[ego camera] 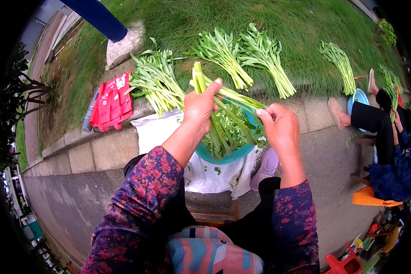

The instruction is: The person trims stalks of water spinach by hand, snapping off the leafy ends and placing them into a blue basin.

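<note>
My left hand (202,108) is closed around a bunch of leafy green stalks (221,125), probably water spinach. The thick cut ends point up and away from me. At the right, my right hand (282,125) pinches a few stalks of the same bunch between thumb and fingers, and they slant away from the rest. Both hands are above a teal plastic basin (226,158) holding loose green leaves. A white cloth (157,128) lies under the basin, with leaf scraps on it. The stalks and my hands cover part of the basin.
More bundles of greens (222,54) lie along the grass edge and stone kerb (80,159). Left are a red bag (113,102) and a grey cylinder (90,113), near a blue post (99,19). A seated person (373,118) with greens and a blue basin (358,99) is at right.
</note>
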The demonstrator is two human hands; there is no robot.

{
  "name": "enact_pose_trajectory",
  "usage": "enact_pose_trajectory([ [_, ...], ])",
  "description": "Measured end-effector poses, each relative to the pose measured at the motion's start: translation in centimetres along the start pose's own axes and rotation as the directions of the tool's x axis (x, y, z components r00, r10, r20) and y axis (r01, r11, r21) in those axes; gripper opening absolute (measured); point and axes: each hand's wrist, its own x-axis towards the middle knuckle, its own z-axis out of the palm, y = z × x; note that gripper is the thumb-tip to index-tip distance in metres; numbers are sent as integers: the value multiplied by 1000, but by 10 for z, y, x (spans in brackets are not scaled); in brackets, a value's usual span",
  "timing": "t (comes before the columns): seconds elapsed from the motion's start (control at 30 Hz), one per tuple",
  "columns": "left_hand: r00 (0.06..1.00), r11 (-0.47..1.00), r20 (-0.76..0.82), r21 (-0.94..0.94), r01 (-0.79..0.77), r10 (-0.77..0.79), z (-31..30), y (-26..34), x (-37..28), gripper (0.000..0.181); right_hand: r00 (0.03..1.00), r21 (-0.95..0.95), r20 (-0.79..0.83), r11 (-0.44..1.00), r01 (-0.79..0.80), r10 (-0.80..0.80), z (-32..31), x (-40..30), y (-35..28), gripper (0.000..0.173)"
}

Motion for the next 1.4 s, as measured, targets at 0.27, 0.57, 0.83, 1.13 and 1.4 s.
enact_pose_trajectory([
  [0.27, 999, 1000, -32, 15, -10, 11, 16, -7, -8, 28, 956, 156, -102, 945, 287, -274, 26, -8, -13, 6],
  [0.57, 1000, 995, 16, 93, -24, 23, 14, -6, -10, 30, 979, 166, -91, 966, 197, -184, 21, -4, -12, 7],
  [0.83, 999, 995, 48, 97, -25, 21, 13, -3, -8, 31, 960, 267, -156, 926, 267, -232, 21, -2, -9, 9],
  [1.13, 999, 999, 37, 10, -35, 35, -6, 12, 8, 31, 983, 566, -180, 821, 80, 28, -2, 15, 23, 17],
  [1.4, 997, 973, 62, -225, 49, -36, -31, 32, 28, 25, 980, 440, -184, 898, 8, 81, -27, 15, 37, 26],
])
